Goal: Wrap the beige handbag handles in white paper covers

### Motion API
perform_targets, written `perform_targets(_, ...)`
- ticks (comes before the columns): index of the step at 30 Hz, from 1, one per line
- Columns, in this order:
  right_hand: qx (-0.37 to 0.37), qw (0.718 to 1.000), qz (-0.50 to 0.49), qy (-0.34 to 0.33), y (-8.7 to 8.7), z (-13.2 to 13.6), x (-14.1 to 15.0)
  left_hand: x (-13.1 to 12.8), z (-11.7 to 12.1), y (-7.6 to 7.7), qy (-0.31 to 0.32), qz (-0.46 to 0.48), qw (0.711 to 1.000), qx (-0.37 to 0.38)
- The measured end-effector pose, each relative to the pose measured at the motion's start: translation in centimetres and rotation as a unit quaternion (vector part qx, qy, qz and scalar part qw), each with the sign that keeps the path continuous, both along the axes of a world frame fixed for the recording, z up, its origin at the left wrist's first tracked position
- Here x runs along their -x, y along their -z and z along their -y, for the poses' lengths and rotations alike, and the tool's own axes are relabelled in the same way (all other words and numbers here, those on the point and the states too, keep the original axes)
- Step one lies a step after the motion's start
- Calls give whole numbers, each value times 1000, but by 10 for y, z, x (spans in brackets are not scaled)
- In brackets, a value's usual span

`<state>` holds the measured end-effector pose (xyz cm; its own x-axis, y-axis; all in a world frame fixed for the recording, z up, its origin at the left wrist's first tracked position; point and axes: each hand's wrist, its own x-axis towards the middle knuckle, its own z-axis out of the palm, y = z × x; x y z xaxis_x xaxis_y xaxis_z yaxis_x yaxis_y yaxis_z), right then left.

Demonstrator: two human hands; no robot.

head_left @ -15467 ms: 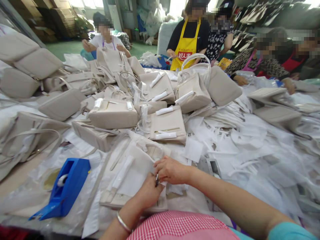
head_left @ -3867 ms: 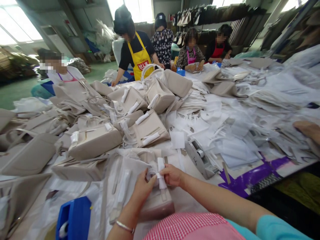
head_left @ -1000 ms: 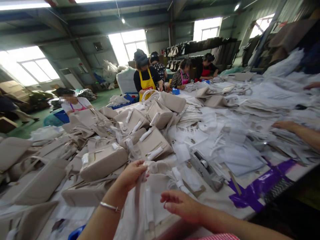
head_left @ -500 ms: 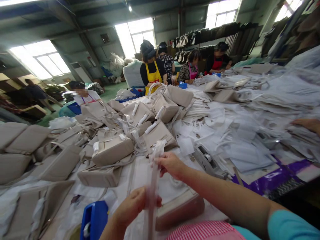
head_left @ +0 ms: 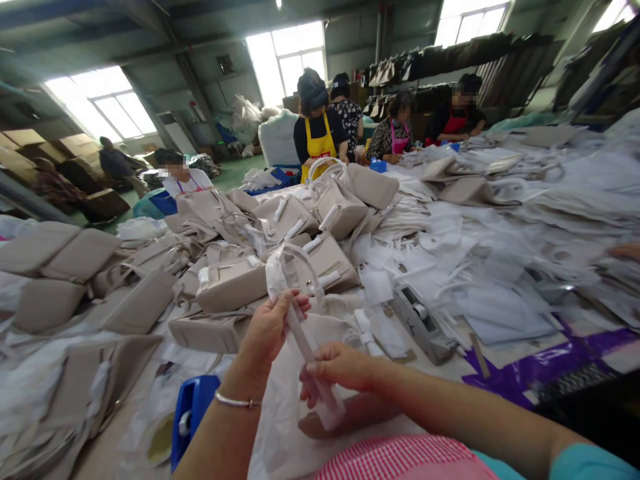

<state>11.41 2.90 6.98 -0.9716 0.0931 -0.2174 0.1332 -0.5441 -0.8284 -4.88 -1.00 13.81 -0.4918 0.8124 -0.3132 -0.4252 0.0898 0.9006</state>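
My left hand (head_left: 267, 331) is raised above the table and closed around a beige bag strap (head_left: 300, 333) wrapped in white paper. The strap's upper end loops over above that hand. My right hand (head_left: 335, 371) pinches the same strap lower down, near its paper-covered end. Under both hands lies the beige handbag (head_left: 345, 413) the strap belongs to, partly covered by white wrapping.
A blue tape dispenser (head_left: 193, 417) stands at my lower left and a grey one (head_left: 423, 323) to the right. Piles of beige handbags (head_left: 233, 283) cover the left, heaps of white wrapping paper (head_left: 480, 267) the right. Several people work at the far side; another person's hand (head_left: 627, 251) shows at the right edge.
My left hand has risen from low on the strap to its upper part, and my right hand has dropped to the lower part. The strap's top now bends over in a loop.
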Motion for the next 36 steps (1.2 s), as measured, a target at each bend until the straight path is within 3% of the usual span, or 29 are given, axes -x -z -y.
perform_targets(3, 12, 999, -4, 53, -2, -18, 0, -12, 6, 14, 100, 16, 995, -15)
perform_targets(6, 5, 998, -10, 61, 1, -32, -1, -28, 12, 33, 195, 31, 980, 22)
perform_targets(10, -19, 997, -13, 79, 11, -29, 4, -42, 9, 49, 158, 1, 985, 71)
perform_targets(13, -36, 990, -19, 136, 16, -21, 10, -47, 15, 57, 129, -38, 989, 59)
perform_targets(16, -58, 989, -21, 138, 14, -12, 10, -48, 30, 62, 129, -23, 990, 44)
perform_targets(19, -126, 987, 13, 95, 11, 3, -2, -37, 37, 52, 108, 62, 992, 33)
perform_targets(23, -267, 959, 95, 13, 17, 25, -27, -6, 15, 10, -33, 75, 996, -35)
perform_targets(26, -272, 953, 134, -2, 26, 35, -39, 13, -6, -21, -72, 23, 994, -80)
perform_targets(28, -251, 956, 152, 4, 30, 36, -41, 15, -13, -27, -57, -1, 993, -106)
perform_targets(30, -222, 962, 158, 6, 29, 32, -41, 8, -10, -18, -12, -3, 992, -122)
perform_targets(32, -204, 966, 155, 16, 26, 24, -39, -7, 3, 4, 61, -7, 993, -99)
perform_targets(36, -256, 957, 128, 44, 24, 3, -39, -39, 36, 56, 216, -110, 969, 47)
